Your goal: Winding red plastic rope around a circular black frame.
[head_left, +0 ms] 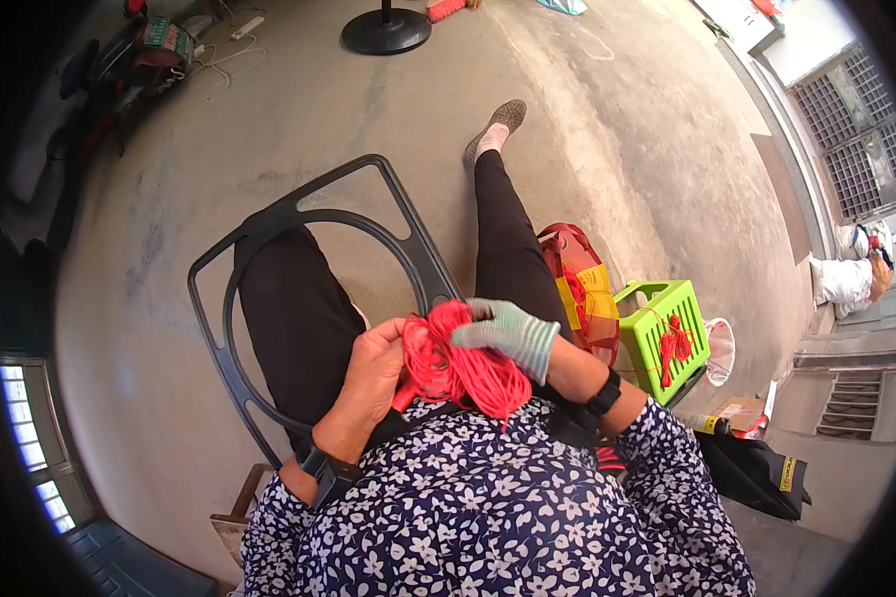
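I record the surroundings first. A grey concrete floor [627, 149] fills most of the view. In the upper middle of the frame stands a black round stand base [383, 38], with a red brush [448, 8] beside it. At upper left I note a white power strip [249, 28] with loose cable. Right of centre are a red mesh bag with yellow panels [595, 297] and a bright green slotted plastic box [689, 297], which carries a small red cord tangle [676, 345]. White sacks [841, 286] lie at the far right; a black fabric bag [752, 476] lies at lower right.

The main obstruction is a black plastic frame with a large round opening [425, 257], left of centre. It stands tilted over the left dark-trousered leg [289, 318], and its right-hand bar reaches down to the hands. I cannot tell whether the work touches it.

The work is a bundle of bright red thin cord [468, 370], just below the centre of the frame, in front of the floral blouse [478, 497]. It is gathered in many loose loops, uneven in outline, with strands hanging lowest at its right.

The bare left hand [373, 370] has a narrow grip, pinching the bundle's left edge. The right hand in a pale grey-green knitted glove [513, 333] grips its upper right; some fingertips are hidden.
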The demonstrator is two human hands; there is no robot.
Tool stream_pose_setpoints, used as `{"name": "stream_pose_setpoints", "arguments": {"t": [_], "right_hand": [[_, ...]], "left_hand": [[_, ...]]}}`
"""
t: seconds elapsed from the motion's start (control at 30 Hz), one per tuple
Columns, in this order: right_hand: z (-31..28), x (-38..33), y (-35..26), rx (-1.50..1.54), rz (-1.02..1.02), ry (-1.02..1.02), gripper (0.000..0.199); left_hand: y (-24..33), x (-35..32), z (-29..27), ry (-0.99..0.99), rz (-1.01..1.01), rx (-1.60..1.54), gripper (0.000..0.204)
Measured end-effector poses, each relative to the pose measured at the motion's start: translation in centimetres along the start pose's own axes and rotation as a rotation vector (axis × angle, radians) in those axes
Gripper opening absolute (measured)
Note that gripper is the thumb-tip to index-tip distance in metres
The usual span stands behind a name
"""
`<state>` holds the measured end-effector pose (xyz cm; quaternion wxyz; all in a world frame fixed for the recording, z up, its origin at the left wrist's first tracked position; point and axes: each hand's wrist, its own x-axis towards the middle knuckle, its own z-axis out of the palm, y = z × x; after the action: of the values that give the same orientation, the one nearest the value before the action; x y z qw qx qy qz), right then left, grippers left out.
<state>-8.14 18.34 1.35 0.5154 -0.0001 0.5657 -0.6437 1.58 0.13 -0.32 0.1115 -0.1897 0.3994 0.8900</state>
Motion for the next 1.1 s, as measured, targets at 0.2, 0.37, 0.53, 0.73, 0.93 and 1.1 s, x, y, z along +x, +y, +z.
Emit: {"name": "stream_pose_setpoints", "arguments": {"t": [0.2,0.37,0.53,0.73,0.93,1.1], "right_hand": [[-0.3,0.8,2.3,-0.759,-0.049,0.186,0.045],[1.5,-0.7,0.9,0.625,0.068,-0.085,0.054],[-1.9,0.3,1.6,0.666,-0.134,0.168,0.043],[-5.9,-5.1,-0.8,1.026,-0.474,-0.125,0.047],[-8.8,-8.3,2.3,0.498,-0.265,0.051,0.045],[-9.6,-7.1,4.4,0.617,-0.301,0.070,0.048]], "left_hand": [[1.0,-0.7,1.0,0.001,-0.062,0.013,0.014],[0.6,-0.5,0.7,0.088,0.023,0.013,0.016],[1.3,-0.7,0.7,0.052,-0.061,0.007,0.019],[1.3,-0.7,0.0,-0.001,-0.140,0.019,0.026],[1.3,-0.7,0.8,-0.050,-0.129,0.040,0.030],[2.0,-0.6,1.5,-0.057,-0.160,-0.035,0.036]]}}
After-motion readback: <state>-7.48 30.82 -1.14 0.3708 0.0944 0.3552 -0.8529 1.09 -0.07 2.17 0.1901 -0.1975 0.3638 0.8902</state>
